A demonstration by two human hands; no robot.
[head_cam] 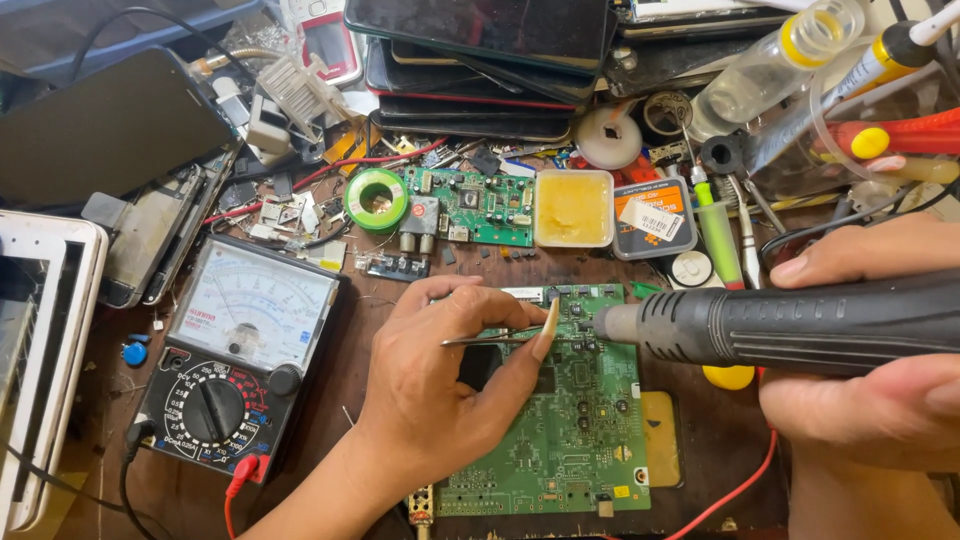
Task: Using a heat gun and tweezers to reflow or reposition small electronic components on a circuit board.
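Observation:
My left hand (pixel 440 375) rests on a large green circuit board (pixel 575 440) and pinches thin metal tweezers (pixel 500 340), whose tips point right over the board's upper part. My right hand (pixel 880 330) grips a thick black hot-air wand (pixel 800 325) held level. Its metal nozzle (pixel 612 323) faces left, right next to the tweezer tips above the board. The board lies flat on a brown wooden bench.
An analog multimeter (pixel 240 350) with red and black leads sits at the left. Behind the board lie a smaller green board (pixel 480 205), a green solder spool (pixel 376 198), a tub of yellow flux (pixel 573 207), stacked phones (pixel 480 70), bottles and screwdrivers.

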